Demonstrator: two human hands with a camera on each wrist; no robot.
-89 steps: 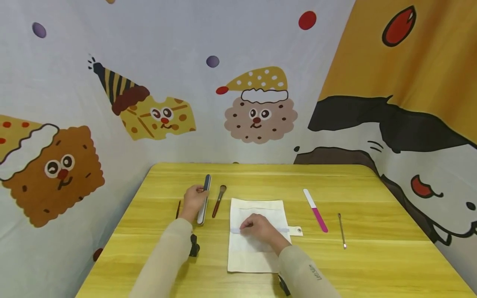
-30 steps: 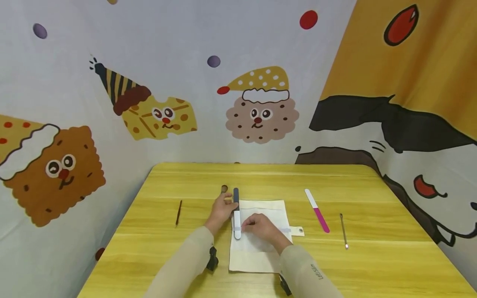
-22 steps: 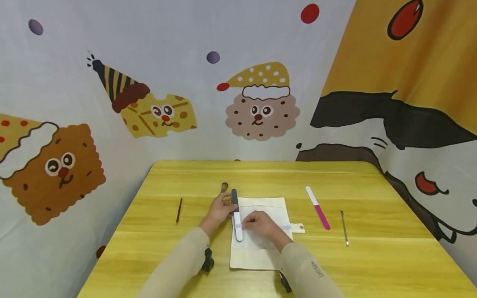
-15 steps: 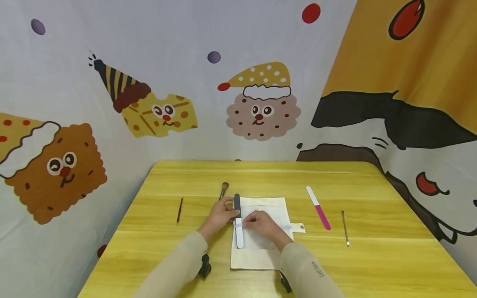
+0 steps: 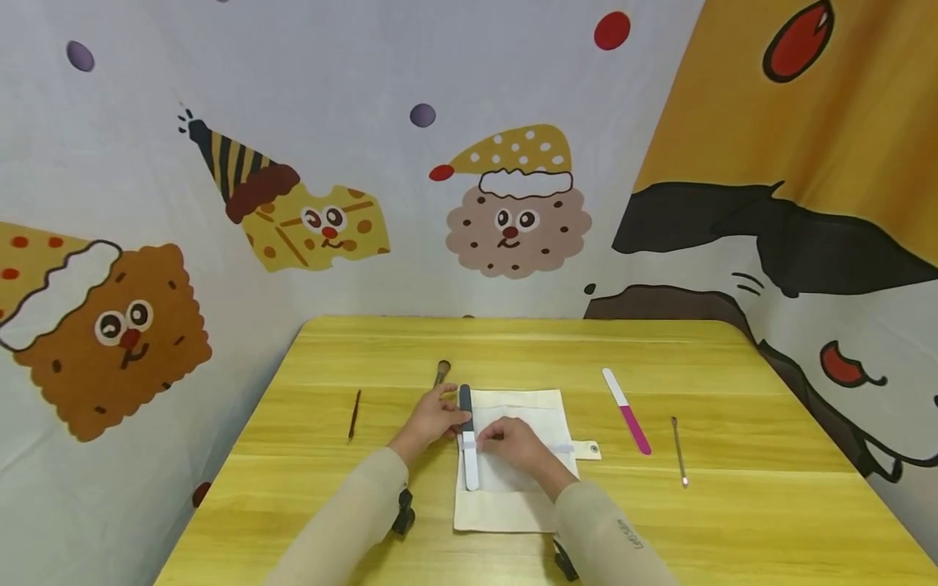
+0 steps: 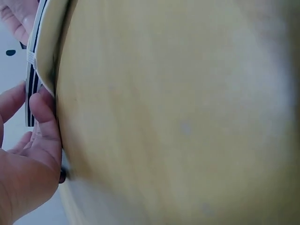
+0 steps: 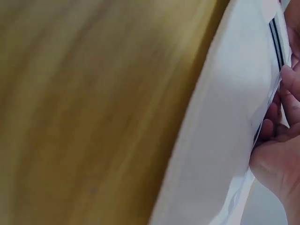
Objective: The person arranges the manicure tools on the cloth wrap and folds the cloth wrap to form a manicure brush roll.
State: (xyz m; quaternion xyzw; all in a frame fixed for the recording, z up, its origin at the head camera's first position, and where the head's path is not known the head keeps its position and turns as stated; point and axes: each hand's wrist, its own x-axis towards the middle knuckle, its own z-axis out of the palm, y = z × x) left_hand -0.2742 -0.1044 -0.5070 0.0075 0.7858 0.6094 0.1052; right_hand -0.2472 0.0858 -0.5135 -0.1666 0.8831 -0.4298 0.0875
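A nail file, dark grey at the far part and white at the near part, lies along the left side of an open cream cloth pouch. The pouch's thin elastic band crosses over the file; in the left wrist view the file's striped edge runs under it. My left hand pinches the file's dark part between thumb and fingers. Just right of the file, my right hand pinches the elastic band, its fingertips partly hidden in the head view.
A brush lies partly behind my left hand. Further left is a thin dark brown stick. Right of the pouch's snap tab lie a white-and-pink nail file and a slim metal tool. A patterned cloth hangs behind the table.
My left hand has carried the nail file from beside the brush rightward onto the pouch, then slid it toward me under the elastic band. My right hand has stayed nearly still.
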